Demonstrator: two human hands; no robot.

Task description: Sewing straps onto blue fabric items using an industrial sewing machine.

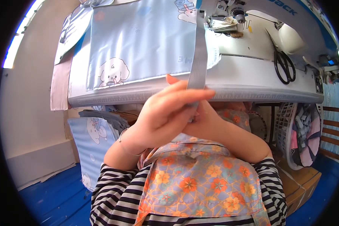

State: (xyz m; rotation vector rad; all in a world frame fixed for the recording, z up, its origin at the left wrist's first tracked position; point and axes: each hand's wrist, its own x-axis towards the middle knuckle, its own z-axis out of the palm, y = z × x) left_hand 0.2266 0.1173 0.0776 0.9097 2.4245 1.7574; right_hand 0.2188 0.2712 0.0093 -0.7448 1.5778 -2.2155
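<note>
A grey strap [199, 56] runs from the sewing machine's needle area [224, 19] down over the table's front edge into my hands. My left hand [165, 113] lies over it with fingers stretched to the right, pinching the strap's lower end. Beneath and behind it, my right hand [205, 122] is closed on the same end. Light blue fabric printed with cartoon puppies [139, 41] is spread flat on the table to the left of the strap. Both hands hover just in front of the table's edge [139, 96], above my flowered apron.
Black scissors [283, 64] lie on the white table right of the machine. A white mesh basket with fabric scraps [303, 132] hangs under the table at the right. More puppy-print fabric [90, 135] is piled low on the left, above a blue floor [52, 192].
</note>
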